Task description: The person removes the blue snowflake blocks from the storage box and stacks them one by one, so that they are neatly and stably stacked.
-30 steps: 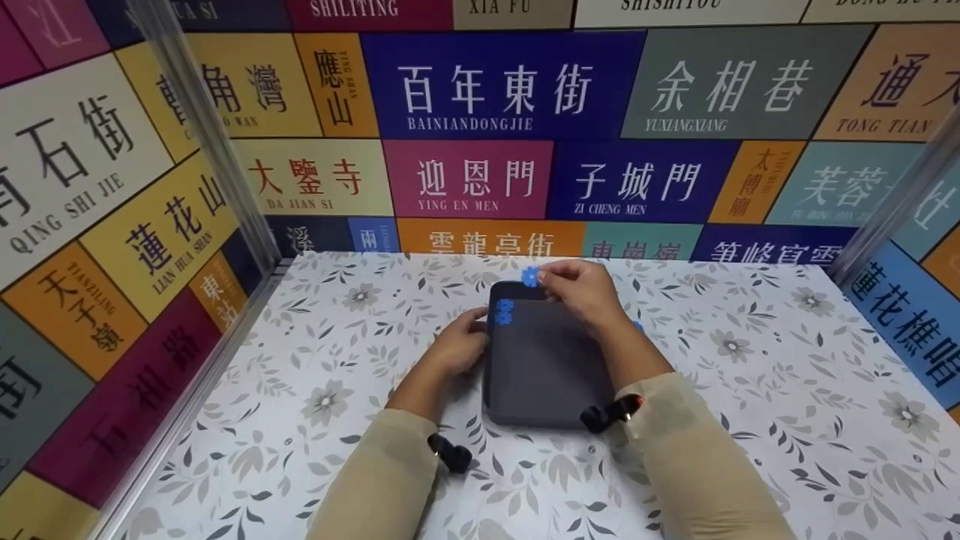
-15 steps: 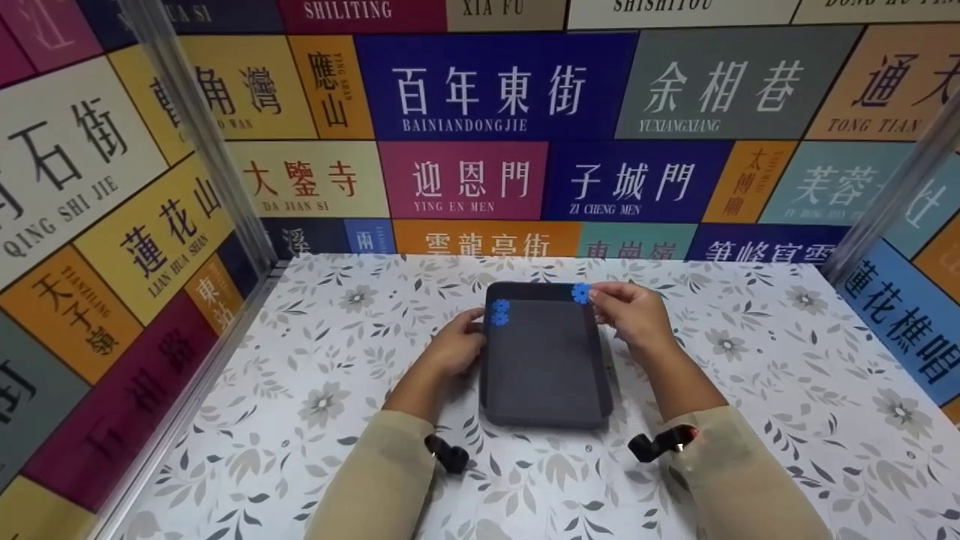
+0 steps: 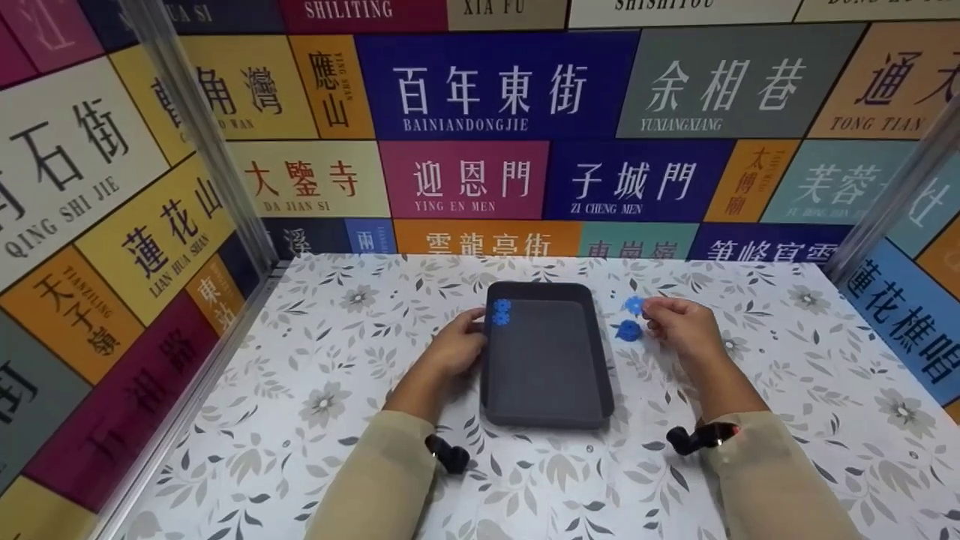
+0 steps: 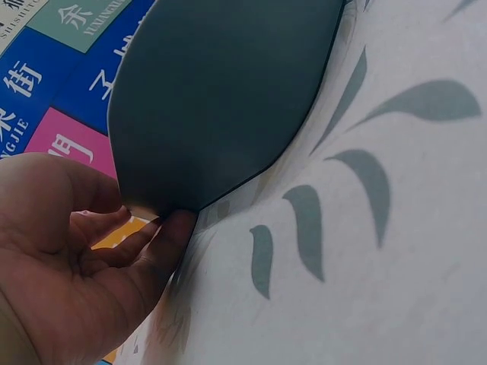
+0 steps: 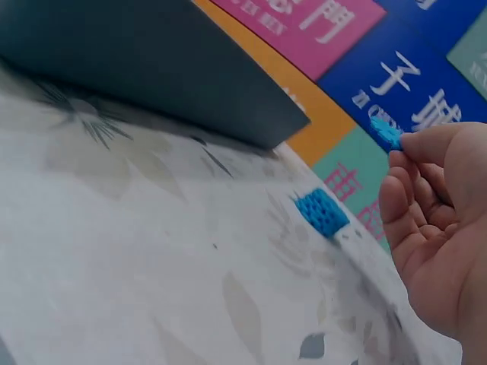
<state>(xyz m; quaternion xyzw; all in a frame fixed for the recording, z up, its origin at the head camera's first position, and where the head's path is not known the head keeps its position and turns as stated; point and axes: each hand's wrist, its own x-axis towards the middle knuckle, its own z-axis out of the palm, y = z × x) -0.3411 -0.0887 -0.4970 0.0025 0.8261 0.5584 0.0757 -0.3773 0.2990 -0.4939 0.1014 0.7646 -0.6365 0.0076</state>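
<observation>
A dark grey rectangular tray lies on the table. My left hand holds its left side; in the left wrist view, the thumb and fingers are at the tray's edge. Inside the tray's far left corner are two blue flower-shaped pieces. To the right of the tray, my right hand pinches another blue flower-shaped piece between thumb and index finger. Just below that piece, a small blue stack of such pieces sits on the table, also visible as a blue stack in the right wrist view.
A floral-patterned cloth covers the table. Behind and to the sides stand walls of coloured sign panels, with clear upright corner posts. Each wrist wears a small black device.
The right hand has moved right, from above the tray's far edge across its far right corner, to beside the blue stack, carrying a blue flower-shaped piece. The left hand stays at the tray.
</observation>
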